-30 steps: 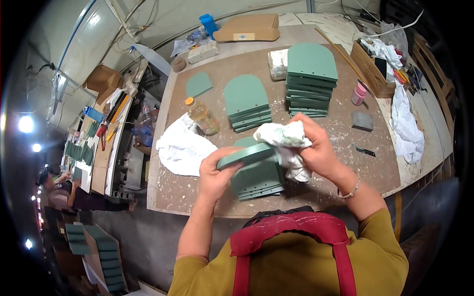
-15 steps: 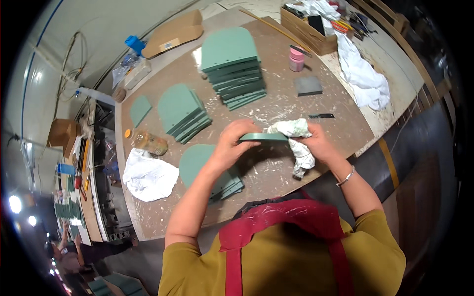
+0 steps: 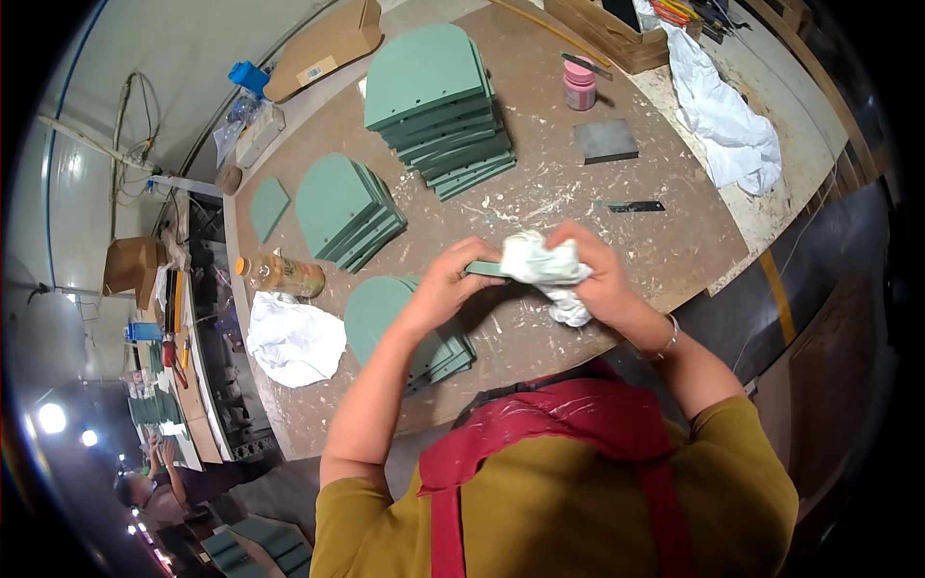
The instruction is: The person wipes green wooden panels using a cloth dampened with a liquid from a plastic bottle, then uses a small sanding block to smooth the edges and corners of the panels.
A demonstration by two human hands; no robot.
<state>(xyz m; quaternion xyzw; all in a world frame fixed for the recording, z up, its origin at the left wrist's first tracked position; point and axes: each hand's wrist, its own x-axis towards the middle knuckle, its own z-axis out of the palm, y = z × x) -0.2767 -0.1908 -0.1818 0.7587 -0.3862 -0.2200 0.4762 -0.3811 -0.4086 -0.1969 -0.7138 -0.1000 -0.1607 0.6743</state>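
Note:
My left hand [image 3: 448, 286] grips one end of a green panel [image 3: 488, 270], which is seen edge-on above the table. In my right hand [image 3: 599, 275] is a crumpled white cloth [image 3: 540, 262], wrapped over the panel's other end and hiding it. Part of the cloth hangs below my fingers. Close to my left forearm lies a low stack of green round-topped panels [image 3: 381, 313]. Beyond it are a second stack [image 3: 332, 204] and a taller one [image 3: 424, 77] with small holes along the panel edges.
Around the brown table [image 3: 540, 207] stand a bottle with an orange cap [image 3: 289, 275], a white cloth [image 3: 294, 342], a pink jar [image 3: 579, 89], a grey block [image 3: 607, 141] and a dark blade [image 3: 636, 207]. Another white cloth [image 3: 718, 116] drapes at right. A person [image 3: 159, 491] is at far lower left.
My right hand has slid the cloth leftward along the panel's edge, covering more of it. My left hand keeps its hold on the panel. The view has shifted slightly.

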